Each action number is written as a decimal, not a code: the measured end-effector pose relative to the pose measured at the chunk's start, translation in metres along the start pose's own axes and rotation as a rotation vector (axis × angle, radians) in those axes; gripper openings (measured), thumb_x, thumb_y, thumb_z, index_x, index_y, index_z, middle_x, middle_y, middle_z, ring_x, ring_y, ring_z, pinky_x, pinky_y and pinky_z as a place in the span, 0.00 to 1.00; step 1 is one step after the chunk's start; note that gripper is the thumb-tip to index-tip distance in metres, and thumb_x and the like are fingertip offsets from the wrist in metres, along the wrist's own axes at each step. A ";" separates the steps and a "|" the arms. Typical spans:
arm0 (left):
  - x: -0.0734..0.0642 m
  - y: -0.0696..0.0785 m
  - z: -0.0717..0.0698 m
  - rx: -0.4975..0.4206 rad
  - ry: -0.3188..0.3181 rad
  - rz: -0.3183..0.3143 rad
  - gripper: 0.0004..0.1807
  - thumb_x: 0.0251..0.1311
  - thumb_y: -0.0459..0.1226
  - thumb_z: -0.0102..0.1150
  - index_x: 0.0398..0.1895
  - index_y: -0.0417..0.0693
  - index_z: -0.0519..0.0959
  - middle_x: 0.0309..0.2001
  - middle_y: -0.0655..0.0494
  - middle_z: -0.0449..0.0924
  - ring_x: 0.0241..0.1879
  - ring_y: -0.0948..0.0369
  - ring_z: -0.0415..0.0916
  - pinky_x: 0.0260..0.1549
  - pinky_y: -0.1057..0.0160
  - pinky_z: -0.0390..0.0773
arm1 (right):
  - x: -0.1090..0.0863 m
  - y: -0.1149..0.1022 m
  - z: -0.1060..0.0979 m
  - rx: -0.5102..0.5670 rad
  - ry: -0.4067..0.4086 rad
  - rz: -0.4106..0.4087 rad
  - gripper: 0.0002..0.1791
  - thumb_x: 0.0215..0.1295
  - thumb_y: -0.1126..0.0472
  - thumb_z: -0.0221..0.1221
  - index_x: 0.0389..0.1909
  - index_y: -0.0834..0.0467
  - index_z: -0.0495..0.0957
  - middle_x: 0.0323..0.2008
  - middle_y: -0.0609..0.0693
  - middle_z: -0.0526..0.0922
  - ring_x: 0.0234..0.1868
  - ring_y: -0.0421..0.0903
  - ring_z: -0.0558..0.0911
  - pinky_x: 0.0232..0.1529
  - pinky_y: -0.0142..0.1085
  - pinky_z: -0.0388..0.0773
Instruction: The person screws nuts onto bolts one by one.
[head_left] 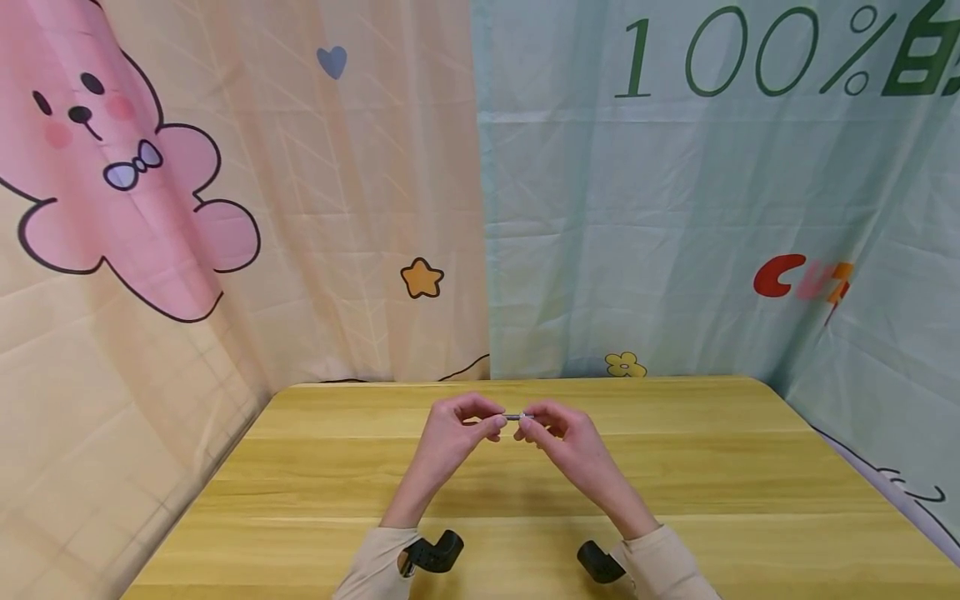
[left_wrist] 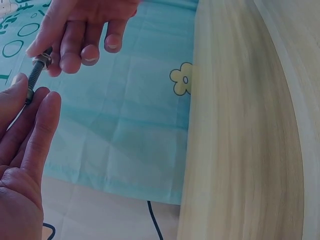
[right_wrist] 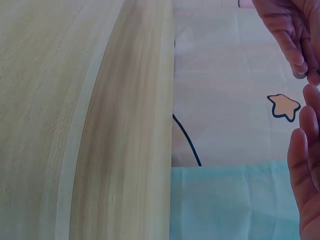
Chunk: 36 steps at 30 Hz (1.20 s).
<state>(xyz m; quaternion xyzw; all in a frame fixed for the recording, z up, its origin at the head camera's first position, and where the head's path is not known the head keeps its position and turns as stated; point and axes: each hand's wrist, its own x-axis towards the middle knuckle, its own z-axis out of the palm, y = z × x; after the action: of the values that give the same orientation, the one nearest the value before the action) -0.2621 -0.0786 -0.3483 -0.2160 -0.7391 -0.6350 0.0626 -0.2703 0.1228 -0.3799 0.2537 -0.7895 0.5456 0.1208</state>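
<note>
A small metal bolt (head_left: 513, 417) is held level between both hands, above the table. Its threaded shank (left_wrist: 34, 74) shows in the left wrist view, with a nut (left_wrist: 44, 60) around one end. The left hand (head_left: 457, 429) pinches the bolt's other end between thumb and fingers. With thumb and fingertips the right hand (head_left: 567, 435) pinches the nut; fingers partly cover it. In the right wrist view, the right hand (right_wrist: 306, 167) and left hand (right_wrist: 295, 32) appear at the right edge, and the bolt is hidden.
Under the hands lies a wood-grain table (head_left: 315, 500). Printed curtains (head_left: 375, 208) hang behind it and along both sides. A black wrist device (head_left: 437, 552) sits at the left sleeve, and another black device (head_left: 600, 562) at the right sleeve.
</note>
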 end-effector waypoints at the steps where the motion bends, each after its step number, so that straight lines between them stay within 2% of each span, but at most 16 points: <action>1: 0.000 0.000 0.000 0.002 -0.001 0.002 0.03 0.60 0.29 0.66 0.36 0.38 0.84 0.34 0.46 0.83 0.30 0.53 0.82 0.36 0.60 0.83 | 0.000 -0.001 0.000 0.003 -0.002 0.006 0.07 0.70 0.52 0.59 0.41 0.50 0.81 0.32 0.43 0.85 0.36 0.48 0.83 0.37 0.41 0.81; 5: -0.001 0.002 0.001 -0.005 -0.008 0.005 0.03 0.60 0.28 0.66 0.36 0.37 0.84 0.34 0.44 0.83 0.30 0.51 0.82 0.36 0.62 0.83 | -0.001 -0.002 0.001 -0.006 0.000 0.034 0.10 0.70 0.48 0.59 0.40 0.49 0.82 0.32 0.45 0.85 0.35 0.51 0.81 0.32 0.45 0.81; 9: -0.001 0.004 0.000 -0.002 -0.015 0.016 0.03 0.60 0.28 0.65 0.36 0.36 0.84 0.34 0.41 0.83 0.30 0.50 0.82 0.35 0.60 0.84 | -0.001 -0.002 0.001 -0.041 0.023 0.038 0.12 0.67 0.48 0.62 0.48 0.47 0.81 0.40 0.42 0.84 0.42 0.45 0.80 0.37 0.41 0.80; 12: -0.001 0.004 0.000 0.000 -0.015 0.023 0.03 0.60 0.27 0.65 0.36 0.35 0.84 0.34 0.41 0.83 0.29 0.50 0.82 0.36 0.56 0.84 | 0.000 0.000 0.001 -0.043 0.034 -0.017 0.16 0.65 0.54 0.65 0.53 0.47 0.79 0.46 0.42 0.82 0.47 0.42 0.79 0.43 0.39 0.79; 14: 0.000 0.003 0.000 0.001 -0.013 0.026 0.03 0.60 0.27 0.65 0.36 0.35 0.84 0.34 0.41 0.83 0.29 0.50 0.82 0.36 0.55 0.84 | -0.001 -0.001 0.000 -0.031 0.036 -0.058 0.15 0.65 0.59 0.66 0.52 0.49 0.78 0.46 0.43 0.81 0.47 0.44 0.78 0.44 0.40 0.79; 17: 0.004 -0.010 -0.001 -0.005 -0.013 0.019 0.03 0.60 0.29 0.66 0.36 0.38 0.84 0.34 0.42 0.84 0.30 0.50 0.82 0.36 0.56 0.84 | -0.001 -0.006 0.000 -0.023 0.033 -0.092 0.13 0.65 0.63 0.65 0.48 0.50 0.79 0.44 0.44 0.81 0.45 0.45 0.79 0.44 0.40 0.79; 21: 0.008 -0.026 -0.002 -0.003 -0.012 0.023 0.04 0.59 0.32 0.68 0.37 0.41 0.85 0.35 0.45 0.84 0.30 0.52 0.82 0.36 0.59 0.84 | 0.000 -0.004 0.000 -0.015 0.028 -0.080 0.09 0.66 0.58 0.64 0.46 0.49 0.80 0.43 0.43 0.82 0.44 0.44 0.80 0.44 0.40 0.79; 22: 0.008 -0.026 -0.002 0.000 -0.013 0.026 0.04 0.59 0.32 0.68 0.37 0.42 0.85 0.35 0.45 0.84 0.30 0.51 0.82 0.36 0.59 0.84 | 0.001 0.002 0.000 -0.013 0.028 -0.079 0.09 0.66 0.56 0.64 0.46 0.48 0.80 0.42 0.42 0.82 0.44 0.44 0.80 0.43 0.40 0.79; 31: 0.008 -0.027 -0.002 -0.007 -0.023 0.059 0.04 0.59 0.36 0.69 0.35 0.46 0.85 0.34 0.49 0.84 0.29 0.54 0.82 0.36 0.56 0.84 | 0.000 0.004 0.003 -0.040 0.052 -0.025 0.07 0.69 0.50 0.60 0.40 0.48 0.82 0.36 0.44 0.83 0.39 0.44 0.81 0.38 0.37 0.78; 36: 0.008 -0.026 -0.002 -0.004 -0.022 0.060 0.04 0.60 0.36 0.68 0.35 0.45 0.85 0.34 0.45 0.84 0.29 0.53 0.82 0.36 0.55 0.84 | -0.001 0.001 0.002 -0.043 0.056 0.004 0.09 0.68 0.49 0.61 0.45 0.46 0.82 0.41 0.44 0.83 0.41 0.44 0.79 0.40 0.38 0.79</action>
<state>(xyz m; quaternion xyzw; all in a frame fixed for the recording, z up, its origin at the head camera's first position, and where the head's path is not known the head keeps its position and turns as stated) -0.2796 -0.0809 -0.3691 -0.2450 -0.7318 -0.6317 0.0730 -0.2702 0.1213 -0.3821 0.2339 -0.7978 0.5358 0.1471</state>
